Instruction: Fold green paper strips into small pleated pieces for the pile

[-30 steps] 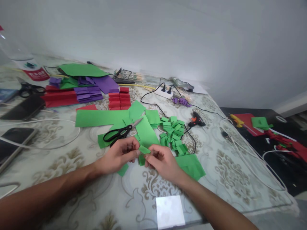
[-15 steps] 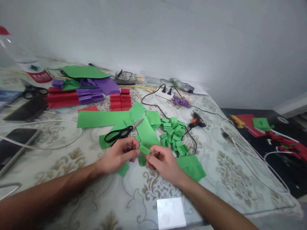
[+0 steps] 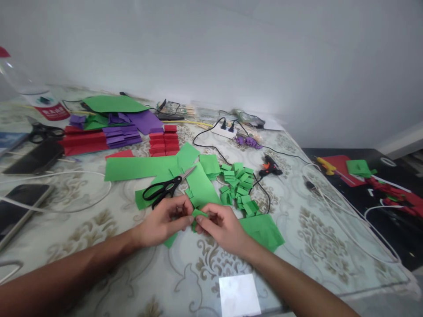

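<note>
Between my left hand [image 3: 168,220] and my right hand [image 3: 221,226] is a small piece of green paper [image 3: 199,213], pinched by the fingertips of both. Part of it is hidden behind the thumbs. Just beyond my left hand lie black-handled scissors [image 3: 165,188], blades partly apart, on green paper strips [image 3: 142,167]. A wider green strip [image 3: 203,187] runs under the scissors' tip toward my fingers. To the right sits a heap of small folded green pieces [image 3: 238,185]. Larger green sheets [image 3: 264,231] lie beside my right wrist.
Folded red paper [image 3: 164,141] and purple paper [image 3: 121,134] lie farther back. A black glue gun [image 3: 271,166] and a white power strip [image 3: 224,130] with cords are at right. Phones [image 3: 23,207], a bottle [image 3: 46,103] and a white cable occupy the left. A white square [image 3: 239,295] lies near the front edge.
Both hands have drawn closer together, and the green paper piece has shifted slightly down and is more covered by my fingers. The view has tilted a little.
</note>
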Tool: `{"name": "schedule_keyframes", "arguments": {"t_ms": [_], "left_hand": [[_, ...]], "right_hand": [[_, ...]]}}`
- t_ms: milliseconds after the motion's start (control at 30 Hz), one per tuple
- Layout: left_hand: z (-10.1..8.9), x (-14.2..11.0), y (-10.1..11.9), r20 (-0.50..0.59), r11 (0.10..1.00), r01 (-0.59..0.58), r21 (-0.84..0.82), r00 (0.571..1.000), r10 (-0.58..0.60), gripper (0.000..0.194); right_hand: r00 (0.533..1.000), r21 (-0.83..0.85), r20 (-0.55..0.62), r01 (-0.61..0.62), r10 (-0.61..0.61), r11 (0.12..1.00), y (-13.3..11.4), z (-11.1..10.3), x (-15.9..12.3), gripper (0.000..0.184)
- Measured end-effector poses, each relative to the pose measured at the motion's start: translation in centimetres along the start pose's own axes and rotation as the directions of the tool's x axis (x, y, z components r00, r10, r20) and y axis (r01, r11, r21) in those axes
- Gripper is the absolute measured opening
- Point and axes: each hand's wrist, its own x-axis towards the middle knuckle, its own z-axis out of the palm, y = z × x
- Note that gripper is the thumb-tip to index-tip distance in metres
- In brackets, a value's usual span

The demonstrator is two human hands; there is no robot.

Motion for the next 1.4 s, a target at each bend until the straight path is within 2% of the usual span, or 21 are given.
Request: {"name": "schedule_keyframes", "arguments": {"t_ms": [233, 400, 700, 967, 1133, 1267, 1400], "left_hand": [[-0.1, 0.0, 0.2, 0.020, 0.999, 0.028, -0.022, 0.999, -0.027, 0.022], [0.1, 0.1, 0.3, 0.033, 1.000, 0.008, 0.000, 0.999, -0.008, 0.025], [0.0, 0.1, 0.1, 0.045, 0.999, -0.018, 0.051, 0.999, 0.015, 0.027], [-0.1, -0.1, 0.3, 0.075, 0.992, -0.033, 0.122, 0.997, 0.024, 0.027], [0.1, 0.0, 0.6, 0.090, 0.985, -0.050, 0.166, 0.995, 0.036, 0.027], [0.3, 0.0, 0.7, 0.081, 0.980, -0.044, 0.194, 0.996, 0.028, 0.028], [0.4, 0.0, 0.5, 0.027, 0.987, 0.017, 0.163, 0.999, -0.021, 0.032]], "right_hand": [[1.000, -0.003, 0.007, 0.000, 0.000, 1.000, 0.1, -0.2, -0.1, 0.025], [1.000, 0.028, -0.013, -0.014, 0.014, 1.000, 0.3, 0.0, 0.0, 0.027], [0.999, 0.083, 0.020, -0.041, 0.039, 0.996, -0.2, -0.1, 0.1, 0.032], [0.996, -0.017, 0.091, 0.004, -0.002, 1.000, -0.7, -0.2, -0.1, 0.026], [0.995, -0.006, 0.098, -0.027, 0.027, 1.000, -0.7, 0.0, -0.3, 0.026], [0.995, -0.025, 0.086, -0.048, 0.050, 0.999, -0.6, -0.1, -0.3, 0.019], [0.998, -0.036, 0.004, -0.062, 0.063, 0.997, -0.4, -0.2, -0.1, 0.017]]}}
